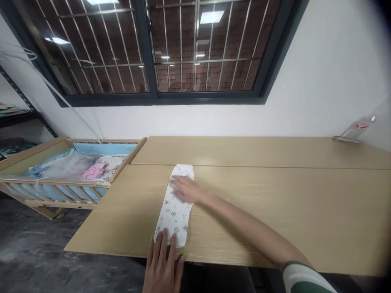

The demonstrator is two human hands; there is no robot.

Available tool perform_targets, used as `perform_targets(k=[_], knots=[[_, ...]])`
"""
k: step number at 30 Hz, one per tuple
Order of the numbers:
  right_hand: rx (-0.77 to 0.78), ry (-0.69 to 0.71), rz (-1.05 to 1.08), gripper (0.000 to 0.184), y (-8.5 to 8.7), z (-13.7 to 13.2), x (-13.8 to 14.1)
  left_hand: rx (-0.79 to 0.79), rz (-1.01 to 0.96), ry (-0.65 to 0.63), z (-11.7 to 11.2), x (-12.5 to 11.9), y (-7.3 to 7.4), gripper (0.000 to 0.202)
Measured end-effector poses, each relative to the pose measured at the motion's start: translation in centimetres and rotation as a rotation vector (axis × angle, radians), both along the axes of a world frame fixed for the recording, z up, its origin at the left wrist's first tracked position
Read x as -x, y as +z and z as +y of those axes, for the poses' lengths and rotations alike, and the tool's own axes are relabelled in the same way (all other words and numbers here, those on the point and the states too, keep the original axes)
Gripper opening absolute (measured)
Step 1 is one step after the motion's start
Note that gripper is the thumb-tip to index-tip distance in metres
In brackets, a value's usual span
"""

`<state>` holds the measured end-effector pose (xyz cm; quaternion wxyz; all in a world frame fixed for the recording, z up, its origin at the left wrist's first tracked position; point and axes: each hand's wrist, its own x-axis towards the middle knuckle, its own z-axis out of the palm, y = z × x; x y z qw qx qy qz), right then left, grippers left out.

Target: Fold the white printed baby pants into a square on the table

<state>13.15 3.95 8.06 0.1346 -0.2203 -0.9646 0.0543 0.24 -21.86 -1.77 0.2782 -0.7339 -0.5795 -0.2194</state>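
Note:
A long, narrow folded white cloth [173, 212] with small green and pink prints lies flat on the wooden table [259, 203]. Across its far half rests my right hand [185, 189], fingers stretched out and pressed to the fabric, slightly blurred. My left hand [164, 260] is at the table's front edge, with its fingertips laid flat on the near end of the cloth. Neither hand grips anything. The part of the cloth under each hand is hidden.
A wooden crib [55, 184] with blue lining stands left of the table, holding a pink cloth [94, 171] and other fabrics. A clear plastic packet [356, 129] lies at the table's back right. Behind the table is a wall with a barred window [201, 97].

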Motion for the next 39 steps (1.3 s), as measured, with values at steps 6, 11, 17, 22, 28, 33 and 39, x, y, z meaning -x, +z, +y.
perform_targets(k=[6,11,17,22,28,33,39], knots=[[0.133,0.22,-0.046,0.031,0.6,-9.9,-3.7,-0.028,-0.041,-0.052,-0.4,-0.7,0.6,0.056],[0.255,0.2,0.013,0.028,0.7,-14.0,-7.1,-0.059,-0.052,-0.154,-0.6,0.4,1.0,0.037],[0.07,0.107,0.07,0.036,-1.1,-17.6,-9.7,0.038,-0.113,-0.327,-1.0,2.0,2.6,0.05],[-0.045,0.067,0.121,0.04,-2.5,-19.5,-10.5,0.052,-0.177,-0.483,-0.9,1.8,3.9,0.049],[0.121,0.043,0.151,0.039,0.4,-19.7,-11.7,0.149,-0.179,-0.55,-1.2,2.1,5.9,0.047],[0.251,-0.028,0.263,0.029,3.7,-17.8,-12.0,0.203,-0.268,-0.577,0.5,3.4,7.4,0.043],[0.334,-0.133,0.357,0.03,5.1,-11.8,-10.6,0.254,-0.354,-0.517,7.9,3.8,10.2,0.031]])
